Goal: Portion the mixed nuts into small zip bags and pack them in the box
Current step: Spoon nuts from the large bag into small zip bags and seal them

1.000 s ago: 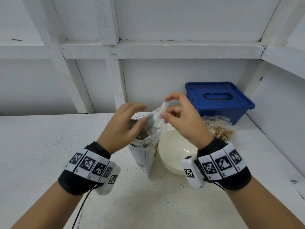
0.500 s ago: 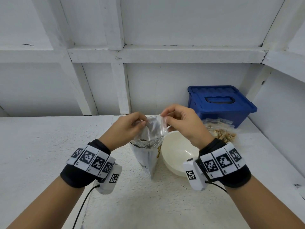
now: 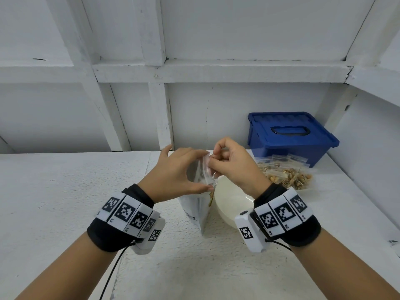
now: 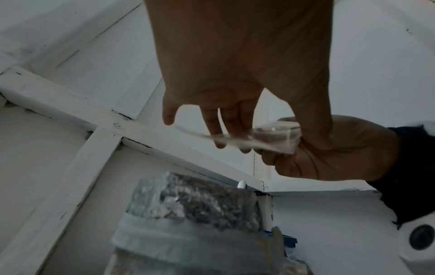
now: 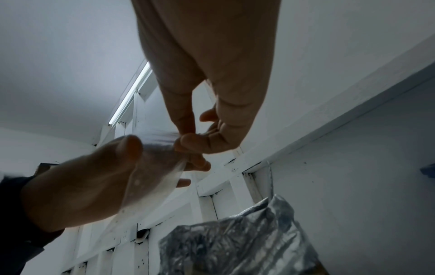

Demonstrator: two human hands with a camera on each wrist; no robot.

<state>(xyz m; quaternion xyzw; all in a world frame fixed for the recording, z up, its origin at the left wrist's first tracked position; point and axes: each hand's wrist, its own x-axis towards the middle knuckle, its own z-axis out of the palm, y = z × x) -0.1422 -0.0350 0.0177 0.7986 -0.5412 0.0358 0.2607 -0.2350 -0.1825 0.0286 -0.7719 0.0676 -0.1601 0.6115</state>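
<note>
Both hands meet above the middle of a white, rough-textured desk, holding one small clear zip bag between them. The left hand has its thumb below and its fingers spread along the far side of the bag, so its grip is grasping the zip bag. The right hand pinches the bag's upper edge between thumb and forefinger, the other fingers curled in; its grip is likewise grasping the zip bag. In the left wrist view the zip bag is a blurred clear strip running from the fingers to the other hand's fist. In the right wrist view it hangs as a translucent film in front of the left palm.

Directly under the hands stands the large nut pouch, upright on the desk, its top open and its silver foil lining showing. Just right of it, touching or nearly so, sits a cream bowl. Farther right lies a heap of filled zip bags of mixed nuts, right in front of a blue plastic box with its lid on and a handle in the lid, set in the back right corner.

The room is painted white throughout: a wall of panels framed by white wooden beams rises behind the desk, with chipped paint at the joints. A lit tube lamp shows on the ceiling in the right wrist view.
</note>
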